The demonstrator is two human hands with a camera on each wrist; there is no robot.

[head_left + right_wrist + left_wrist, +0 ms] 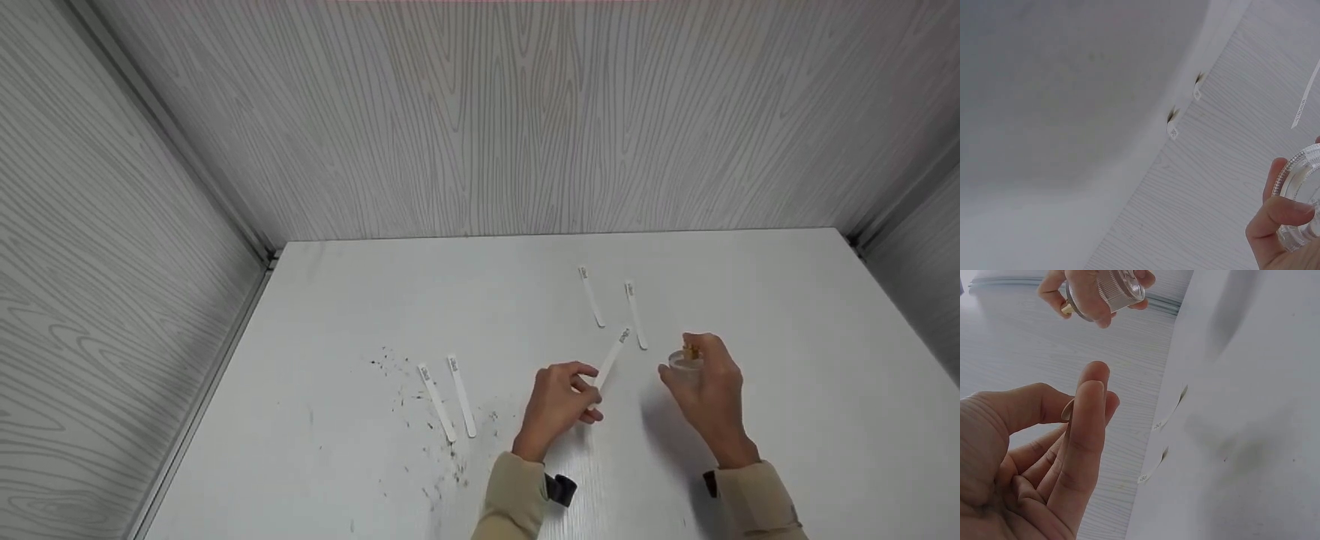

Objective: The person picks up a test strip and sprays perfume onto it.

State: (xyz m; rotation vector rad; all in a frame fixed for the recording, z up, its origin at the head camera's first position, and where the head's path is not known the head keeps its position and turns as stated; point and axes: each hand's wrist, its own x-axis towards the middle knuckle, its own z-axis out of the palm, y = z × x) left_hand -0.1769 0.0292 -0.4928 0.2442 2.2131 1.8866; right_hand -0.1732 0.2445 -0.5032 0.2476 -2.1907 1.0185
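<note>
My left hand pinches the lower end of a white paper test strip between thumb and fingers. The strip tilts up and to the right, with dark print at its far end. My right hand grips a clear glass perfume bottle to the right of the strip. One finger is at the bottle's gold spray top. Ridged glass sides of the bottle show in the left wrist view. In the right wrist view, the strip's printed end lies apart from the bottle.
Two more printed strips, one on the left and one on the right, lie behind the hands. Another pair, a left strip and a right strip, lies left of my left hand. Dark specks are scattered nearby. Wood-grain panels enclose the white table.
</note>
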